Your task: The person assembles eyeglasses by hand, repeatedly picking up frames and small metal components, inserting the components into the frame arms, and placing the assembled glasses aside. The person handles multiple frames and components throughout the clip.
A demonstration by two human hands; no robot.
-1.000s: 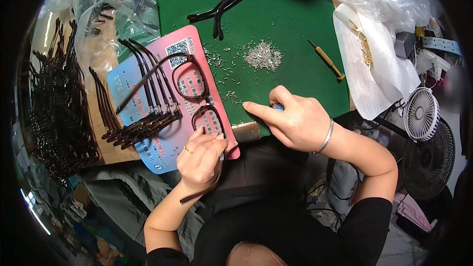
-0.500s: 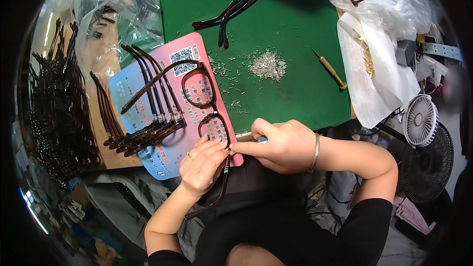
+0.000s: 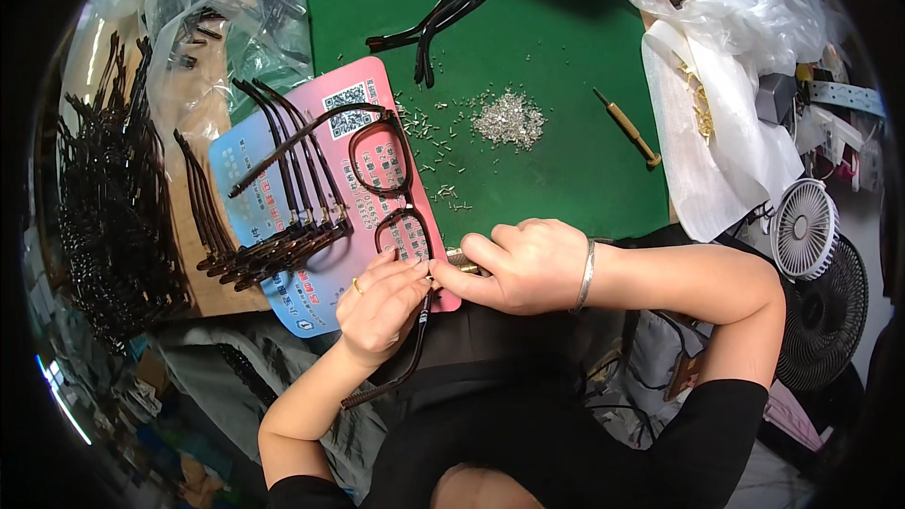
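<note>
A dark tortoiseshell eyeglass frame (image 3: 407,155) lies across a pink and blue card (image 3: 273,146), one temple stretching left and the other down toward my lap. My left hand (image 3: 382,306) wears a ring and grips the frame at its near hinge, fingers pressed together. Against the same hinge is my right hand (image 3: 523,269), its index fingertip meeting the left fingers. Its other fingers are curled around a slim brass-coloured tool (image 3: 474,267), of which only a small part shows. The hinge itself is mostly covered by my fingertips.
Several loose temples (image 3: 283,250) rest on the card's left side, beside a large pile of temples (image 3: 113,207). On the green mat (image 3: 584,57) are small metal screws (image 3: 509,120), more temples (image 3: 443,14) and a brass screwdriver (image 3: 627,129). Plastic bags and a small fan (image 3: 804,229) surround it.
Both hands and the near end of the eyeglass frame have shifted slightly left and up. The right hand has turned; a blue-green tip between its fingers is now hidden, and a brass-coloured part shows.
</note>
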